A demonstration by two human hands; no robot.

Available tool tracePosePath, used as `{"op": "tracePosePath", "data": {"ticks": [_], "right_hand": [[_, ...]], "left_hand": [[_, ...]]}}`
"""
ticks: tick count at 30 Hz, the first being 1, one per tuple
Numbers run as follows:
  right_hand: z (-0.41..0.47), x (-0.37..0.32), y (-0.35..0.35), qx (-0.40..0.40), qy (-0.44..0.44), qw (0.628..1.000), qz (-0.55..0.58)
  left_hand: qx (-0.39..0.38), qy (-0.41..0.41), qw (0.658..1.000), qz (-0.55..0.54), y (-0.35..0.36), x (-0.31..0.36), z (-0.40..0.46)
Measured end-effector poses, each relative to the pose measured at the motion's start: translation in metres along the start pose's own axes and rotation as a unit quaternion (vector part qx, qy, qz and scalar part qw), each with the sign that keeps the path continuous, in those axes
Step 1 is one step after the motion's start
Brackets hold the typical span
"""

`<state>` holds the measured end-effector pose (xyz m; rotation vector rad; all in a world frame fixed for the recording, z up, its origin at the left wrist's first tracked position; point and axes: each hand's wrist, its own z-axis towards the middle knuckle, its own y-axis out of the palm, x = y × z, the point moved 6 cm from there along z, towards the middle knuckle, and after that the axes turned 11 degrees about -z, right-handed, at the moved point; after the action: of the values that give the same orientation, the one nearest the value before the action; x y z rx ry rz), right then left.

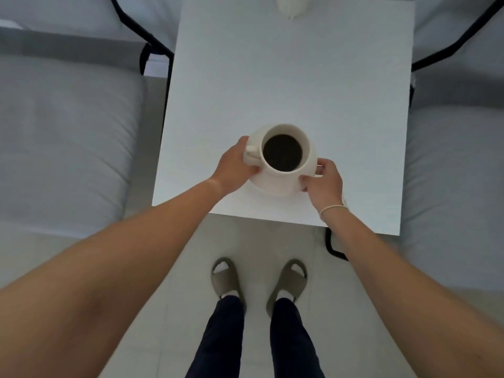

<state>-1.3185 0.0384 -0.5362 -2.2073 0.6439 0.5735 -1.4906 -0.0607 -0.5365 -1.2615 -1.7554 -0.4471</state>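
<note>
**Both hands on a two-handled vase at the near end of the table**

At the left of the frame lies a grey cushion (62, 132), with a black frame (152, 42) running beside it. The left hand (234, 165) reaches in from the lower left and curls round the left side of the cream vase (281, 175), its fingers wrapped by the small left handle (252, 154).

The vase sits in the middle of the frame, upright, its dark mouth facing the camera, over the near part of the white table (286, 77). Whether its base rests on the top cannot be told from above. At the top edge of the frame, a white object (293, 5) stands at the table's far end.

Below the table, two grey slippers (226, 279) stand on the pale floor (169, 268).

The right hand (326, 177) grips the vase's right side, fingertips pinched at the right handle, a thin bracelet (334, 208) at the wrist. Another grey cushion (452, 159) fills the right edge.
</note>
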Motion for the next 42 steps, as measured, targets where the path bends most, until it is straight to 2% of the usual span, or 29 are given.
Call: {"op": "tracePosePath", "data": {"ticks": [19,42], "right_hand": [[0.03,0.019,0.01,0.037,-0.012,0.999,-0.031],[0.027,0.02,0.003,0.05,-0.056,0.993,-0.093]], "left_hand": [[0.017,0.005,0.998,0.067,0.013,-0.025,0.033],[0.032,0.024,0.997,0.065,0.023,-0.02,0.026]]}}
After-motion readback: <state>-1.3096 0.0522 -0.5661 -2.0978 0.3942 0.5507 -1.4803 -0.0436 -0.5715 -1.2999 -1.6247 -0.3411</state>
